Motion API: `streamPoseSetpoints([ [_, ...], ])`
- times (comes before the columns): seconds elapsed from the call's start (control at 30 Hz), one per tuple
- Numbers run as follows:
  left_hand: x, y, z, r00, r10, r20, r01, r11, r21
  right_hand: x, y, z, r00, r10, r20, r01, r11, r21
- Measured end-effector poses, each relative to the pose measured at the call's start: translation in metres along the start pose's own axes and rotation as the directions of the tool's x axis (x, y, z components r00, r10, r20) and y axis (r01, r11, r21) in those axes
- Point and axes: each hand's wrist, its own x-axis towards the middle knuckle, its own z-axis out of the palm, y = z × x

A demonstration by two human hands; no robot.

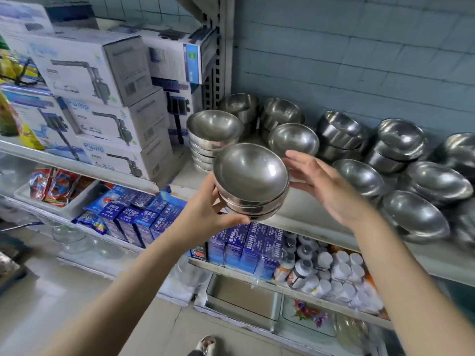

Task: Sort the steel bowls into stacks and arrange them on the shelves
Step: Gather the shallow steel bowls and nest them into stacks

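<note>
Against a pale blue block wall stands a metal shelf unit with several tiers. On the upper tier at the left sit five white pump boxes that can be counted, piled in two columns, with more cartons partly cut off at the frame's left edge. To their right on that same tier lie the steel bowls — about eleven groups in view, some single, some nested. Nearest the boxes is a tall stack of roughly five bowls; behind it are two more bowls, and the rest spread toward the right edge, several tilted on their sides.

One tier down stand rows of blue cartons, too many and too blurred to count, beside a cluster of white-capped bottles. Further left, a white tray holds red packets.

In front of the shelf edge, a held stack of about three nested bowls is raised in the air, open side tipped toward the camera. The left hand grips it from below and the side — fingers curled under the base, thumb along the wall. The right hand is spread flat with fingers apart, its fingertips just beside the stack's right rim; contact cannot be told. Both forearms reach up from the bottom of the frame.
</note>
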Motion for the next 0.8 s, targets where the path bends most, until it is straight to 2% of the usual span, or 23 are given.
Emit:
streamPoseSetpoints([
  [0.17, 0.045, -0.013, 0.069, 0.991, -0.012, 0.135, 0.013, 1.0, -0.006, -0.033, 0.012, -0.04, 0.988, 0.138, -0.064, -0.144, 0.985, -0.097],
  [0.23, 0.059, -0.021, 0.082, 0.984, -0.019, 0.178, 0.016, 1.0, 0.02, -0.034, 0.019, -0.047, 0.976, 0.199, -0.086, -0.212, 0.958, -0.192],
  [0.37, 0.083, -0.033, 0.091, 0.965, -0.039, 0.259, 0.016, 0.996, 0.09, -0.029, 0.033, -0.052, 0.968, 0.215, -0.131, -0.247, 0.913, -0.326],
  [0.57, 0.099, -0.041, 0.087, 0.947, -0.025, 0.32, -0.042, 0.979, 0.2, -0.028, 0.042, -0.047, 0.963, 0.161, -0.218, -0.233, 0.902, -0.364],
  [0.8, 0.105, -0.049, 0.085, 0.929, 0.019, 0.369, -0.064, 0.992, 0.109, -0.035, 0.064, -0.033, 0.924, 0.147, -0.352, -0.244, 0.938, -0.247],
])
